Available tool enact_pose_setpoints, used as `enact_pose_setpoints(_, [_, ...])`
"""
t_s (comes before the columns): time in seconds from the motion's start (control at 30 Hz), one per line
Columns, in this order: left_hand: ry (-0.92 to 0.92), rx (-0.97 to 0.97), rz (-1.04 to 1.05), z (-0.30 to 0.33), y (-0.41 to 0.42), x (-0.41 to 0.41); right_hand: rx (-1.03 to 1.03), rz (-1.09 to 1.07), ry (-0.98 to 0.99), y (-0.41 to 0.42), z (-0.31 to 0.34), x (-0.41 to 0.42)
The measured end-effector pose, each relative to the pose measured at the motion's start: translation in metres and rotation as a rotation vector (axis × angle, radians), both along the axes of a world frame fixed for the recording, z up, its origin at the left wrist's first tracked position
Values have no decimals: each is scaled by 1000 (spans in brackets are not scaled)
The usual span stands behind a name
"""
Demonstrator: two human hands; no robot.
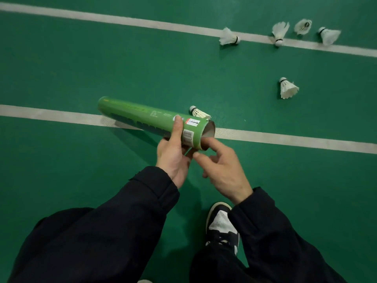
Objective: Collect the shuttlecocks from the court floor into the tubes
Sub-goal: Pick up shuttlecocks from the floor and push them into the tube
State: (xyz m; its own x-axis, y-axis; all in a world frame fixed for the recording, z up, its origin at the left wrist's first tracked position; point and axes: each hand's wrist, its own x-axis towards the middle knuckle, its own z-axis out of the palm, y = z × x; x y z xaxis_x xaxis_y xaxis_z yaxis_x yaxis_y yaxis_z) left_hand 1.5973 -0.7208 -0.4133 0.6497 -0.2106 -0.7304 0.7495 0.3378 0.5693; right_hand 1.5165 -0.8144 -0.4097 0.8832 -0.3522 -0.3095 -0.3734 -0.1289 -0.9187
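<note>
Six shuttlecocks [288,88], one tube [146,119], left hand [173,158] gripping

Six shuttlecocks [228,37] [279,33] [303,26] [328,35] [288,88] [199,113], one green tube [151,120], two white court lines [122,21] [285,137], one shoe [221,223].

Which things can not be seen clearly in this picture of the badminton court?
- Inside of the green tube, head view: dark past its open end, so any shuttlecocks inside are hidden.
- Nearest shuttlecock: its skirt is partly behind the tube.
- Tube print: too small to read.
- Right hand: curled fingers hide whether it holds anything.
- Left hand covers part of the tube.
</note>
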Motion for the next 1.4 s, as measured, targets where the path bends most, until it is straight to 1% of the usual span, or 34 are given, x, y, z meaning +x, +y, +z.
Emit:
enact_pose_setpoints(0.07, [-17,58,-30,-5,-1,-4,47,179,90,2,-6,6])
enact_pose_setpoints(0.13, [-27,85,-62,-9,-1,-6,74,235,103,2,-8,13])
enact_pose_setpoints(0.2, [-40,72,-42,-10,1,4,139,134,-31,-1,-9,17])
enact_pose_setpoints(0.27, [-48,44,37,-9,5,22,179,-88,-179,-10,-13,21])
enact_pose_setpoints(0.3, [-46,35,72,-10,8,29,166,-197,-199,-15,-18,26])
enact_pose_setpoints(0.33, [-45,38,93,-12,11,35,136,-280,-153,-21,-28,34])
enact_pose_setpoints(0.37, [-44,48,103,-15,14,39,117,-329,-63,-25,-41,43])
enact_pose_setpoints(0.43, [-37,74,94,-21,15,42,107,-326,128,-35,-74,64])
enact_pose_setpoints(0.47, [-30,83,84,-22,15,43,127,-285,178,-38,-87,75])
enact_pose_setpoints(0.57, [-12,77,58,-23,10,43,220,-242,221,-42,-121,102])
enact_pose_setpoints(0.63, [-2,81,64,-26,8,43,291,-305,235,-41,-134,110])
enact_pose_setpoints(0.67, [3,88,72,-27,8,44,298,-341,229,-40,-134,111])
enact_pose_setpoints(0.7, [9,96,82,-28,8,44,264,-387,208,-39,-130,110])
enact_pose_setpoints(0.77, [22,104,106,-28,7,46,141,-526,120,-43,-111,97])
enact_pose_setpoints(0.83, [35,101,121,-25,5,46,9,-645,-52,-47,-78,74])
enact_pose_setpoints(0.9, [32,84,119,-21,1,43,-73,-627,-252,-45,-40,44])
enact_pose_setpoints(0.93, [27,71,100,-17,-4,39,-108,-564,-296,-43,-24,31])
enact_pose_setpoints(0.97, [19,60,79,-13,-9,35,-163,-469,-288,-39,-13,23])
enact_pose_setpoints(1.07, [-15,2,-19,10,-30,16,-418,-202,-136,-35,14,7])
enact_pose_setpoints(1.1, [-28,-28,-46,19,-37,10,-444,-143,-120,-37,28,3])
enact_pose_setpoints(1.17, [-56,-93,-92,43,-53,3,-387,-69,-98,-51,62,-11])
enact_pose_setpoints(1.27, [-93,-173,-155,85,-80,-7,-251,23,35,-75,123,-35])
enact_pose_setpoints(1.4, [-147,-243,-324,133,-119,-33,-140,7,114,-103,183,-52])
